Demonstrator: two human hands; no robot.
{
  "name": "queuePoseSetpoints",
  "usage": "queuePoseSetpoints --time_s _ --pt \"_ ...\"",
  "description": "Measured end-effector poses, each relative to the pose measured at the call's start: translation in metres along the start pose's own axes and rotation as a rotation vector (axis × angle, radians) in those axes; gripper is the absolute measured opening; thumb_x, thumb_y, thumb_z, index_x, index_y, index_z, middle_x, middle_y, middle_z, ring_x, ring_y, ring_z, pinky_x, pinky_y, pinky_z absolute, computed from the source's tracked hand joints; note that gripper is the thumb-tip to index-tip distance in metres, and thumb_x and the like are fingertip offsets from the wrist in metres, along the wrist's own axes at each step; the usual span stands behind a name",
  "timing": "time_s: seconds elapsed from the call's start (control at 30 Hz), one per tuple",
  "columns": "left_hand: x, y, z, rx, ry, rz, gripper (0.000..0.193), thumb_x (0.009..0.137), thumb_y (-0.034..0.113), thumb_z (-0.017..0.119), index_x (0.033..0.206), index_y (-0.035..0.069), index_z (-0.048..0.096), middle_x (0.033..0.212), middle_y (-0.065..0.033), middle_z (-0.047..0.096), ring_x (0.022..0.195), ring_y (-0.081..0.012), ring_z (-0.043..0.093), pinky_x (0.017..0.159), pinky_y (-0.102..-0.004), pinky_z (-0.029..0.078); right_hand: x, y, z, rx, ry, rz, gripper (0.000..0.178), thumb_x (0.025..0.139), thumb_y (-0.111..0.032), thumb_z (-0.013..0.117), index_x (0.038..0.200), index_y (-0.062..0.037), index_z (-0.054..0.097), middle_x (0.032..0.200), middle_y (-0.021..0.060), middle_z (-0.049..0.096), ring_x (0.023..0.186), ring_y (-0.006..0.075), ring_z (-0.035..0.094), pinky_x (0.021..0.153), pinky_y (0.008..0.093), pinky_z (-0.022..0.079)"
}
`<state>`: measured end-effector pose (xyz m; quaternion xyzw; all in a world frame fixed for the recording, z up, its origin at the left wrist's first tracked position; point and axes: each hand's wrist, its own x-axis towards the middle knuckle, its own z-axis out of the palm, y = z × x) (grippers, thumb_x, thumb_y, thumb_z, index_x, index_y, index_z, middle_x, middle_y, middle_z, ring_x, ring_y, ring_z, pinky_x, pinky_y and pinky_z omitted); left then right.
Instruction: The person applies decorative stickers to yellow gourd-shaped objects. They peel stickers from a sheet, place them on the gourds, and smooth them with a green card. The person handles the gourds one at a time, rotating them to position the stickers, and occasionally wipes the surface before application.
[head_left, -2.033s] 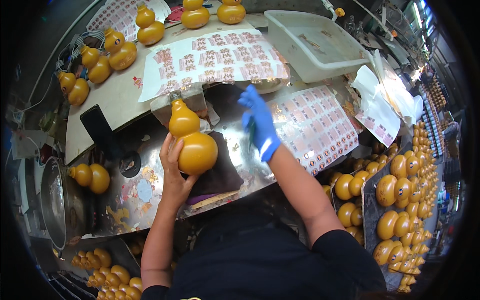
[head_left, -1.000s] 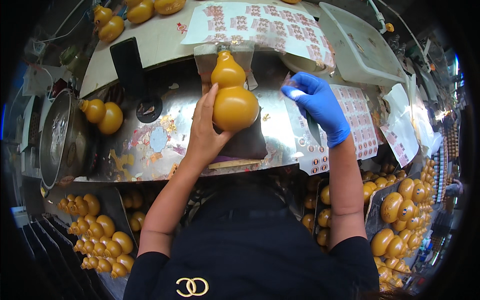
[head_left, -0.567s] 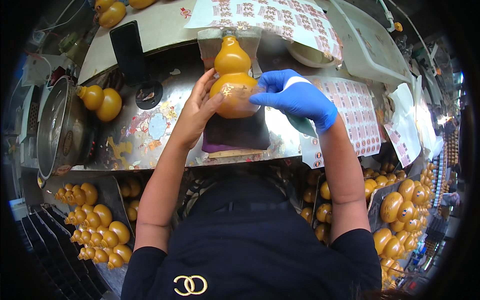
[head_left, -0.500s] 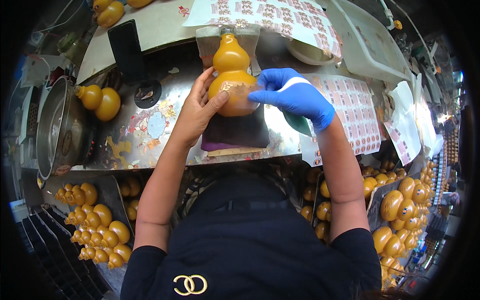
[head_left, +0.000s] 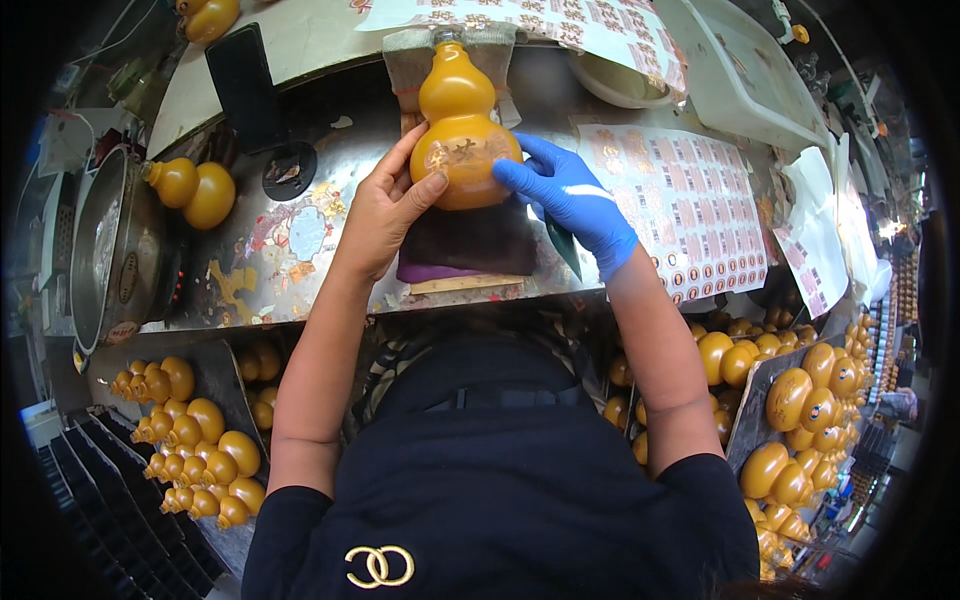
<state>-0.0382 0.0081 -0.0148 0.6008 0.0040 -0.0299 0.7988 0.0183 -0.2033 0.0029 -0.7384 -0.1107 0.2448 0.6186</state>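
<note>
A glossy amber gourd-shaped bottle point(head_left: 458, 92) lies with its neck pointing away from me over a dark pad point(head_left: 470, 245). A decal with dark characters point(head_left: 466, 153) spreads across its lower bulb. My bare left hand point(head_left: 392, 205) is closed round the bulb's left side, thumb on the front. My right hand point(head_left: 575, 195), in a blue glove, holds the right side, its thumb pressed by the decal's edge. A flat green piece point(head_left: 562, 245) sticks out below the gloved palm; its kind is unclear. The bottle's neck rests against a pale cloth-covered support point(head_left: 405, 72).
Decal sheets point(head_left: 690, 215) lie to the right, and another sheet point(head_left: 560, 22) at the back. On the left stand a metal basin point(head_left: 105, 255), a second gourd bottle point(head_left: 192, 190) and a phone on a stand point(head_left: 243, 85). Racks of gourd bottles point(head_left: 205, 465) flank me below the table.
My right fingers have gone from pinching at the decal's right edge to gripping the bottle's side. The decal now looks flatter, with its characters plainer. The bottle sits slightly higher in view.
</note>
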Motion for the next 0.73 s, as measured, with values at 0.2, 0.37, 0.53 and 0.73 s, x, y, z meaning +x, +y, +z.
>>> queuePoseSetpoints --time_s 0.2,0.37,0.53,0.73 --pt "0.001 -0.001 0.0 -0.015 0.007 -0.005 0.073 0.086 0.02 0.07 0.143 -0.002 0.03 0.135 -0.0158 0.046 0.124 -0.0201 0.047 0.105 -0.0308 0.036 -0.004 -0.002 0.0 0.109 -0.027 0.011 0.067 0.083 -0.045 0.069 0.128 0.001 0.052 0.076 -0.0017 0.054 0.069 0.0058 0.047 0.064 0.0202 0.04" --pt "0.0 0.0 0.002 -0.004 0.014 0.009 0.073 0.086 0.017 0.07 0.144 -0.002 0.029 0.134 -0.015 0.047 0.122 -0.0196 0.048 0.103 -0.0302 0.037 0.005 0.022 0.005 0.14 0.062 -0.068 0.066 0.084 -0.04 0.069 0.132 0.0 0.049 0.073 -0.0025 0.052 0.065 0.0055 0.045 0.058 0.021 0.039" --pt "-0.001 0.004 0.005 -0.055 0.024 0.004 0.074 0.084 0.018 0.071 0.143 -0.003 0.03 0.135 -0.0152 0.046 0.123 -0.0198 0.047 0.103 -0.0304 0.037 0.0 0.01 0.004 0.154 0.018 -0.035 0.065 0.084 -0.04 0.069 0.131 -0.0004 0.049 0.073 -0.0049 0.05 0.064 0.0035 0.041 0.056 0.0197 0.034" --pt "-0.005 0.002 0.007 -0.054 0.033 -0.02 0.075 0.084 0.019 0.072 0.142 -0.004 0.031 0.135 -0.0153 0.046 0.124 -0.0203 0.046 0.104 -0.0308 0.036 -0.001 0.008 0.003 0.202 -0.009 0.031 0.066 0.084 -0.039 0.069 0.134 -0.002 0.047 0.074 -0.0046 0.052 0.065 0.0032 0.044 0.057 0.0188 0.036"
